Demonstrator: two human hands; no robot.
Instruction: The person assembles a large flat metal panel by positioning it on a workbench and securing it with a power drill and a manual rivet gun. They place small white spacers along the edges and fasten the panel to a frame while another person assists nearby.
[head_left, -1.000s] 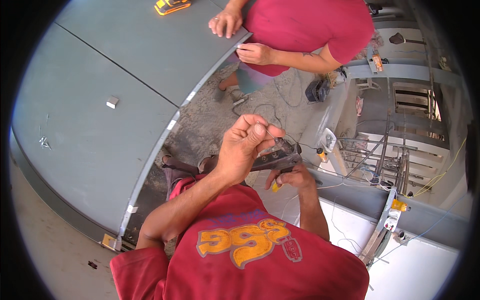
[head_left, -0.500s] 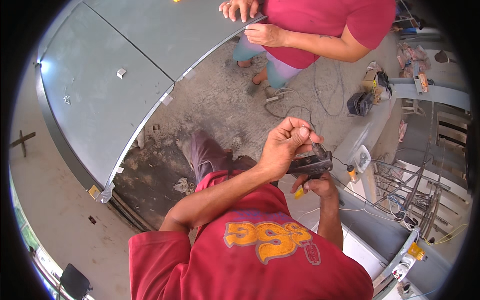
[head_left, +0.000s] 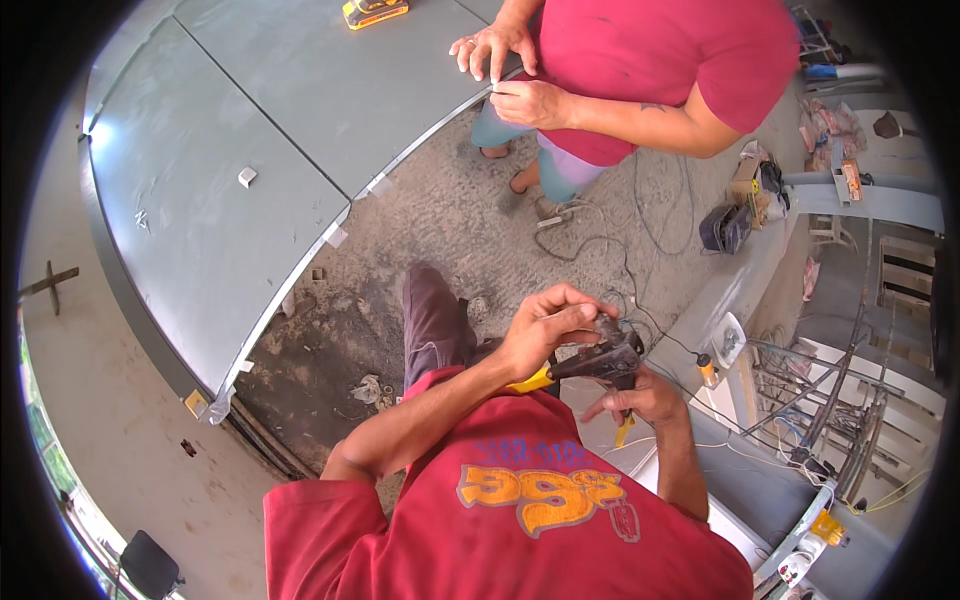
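Observation:
In front of my chest I hold a black-and-yellow power tool [head_left: 590,367], drill-like in shape, with a dark rounded nose. My left hand [head_left: 545,330] is closed at that nose, thumb and fingertips pressed on it; any small piece between them cannot be made out. Below, my right hand [head_left: 655,398] grips the tool from underneath. Yellow parts show beside my left wrist and under my right fingers. A large grey panel [head_left: 270,90] lies to the left, with a yellow-and-black battery-like block [head_left: 375,12] on it.
Across from me a person in a red shirt [head_left: 640,60] has both hands at the panel's edge. Cables [head_left: 625,250] trail over the rough floor. A black bag [head_left: 725,230] stands at right, near metal rods [head_left: 830,400] and a yellow-and-black handled tool [head_left: 707,368].
My left hand has come down from above the tool's nose onto it. The tool has turned and shifted left. More of the panel and its yellow block has come into view.

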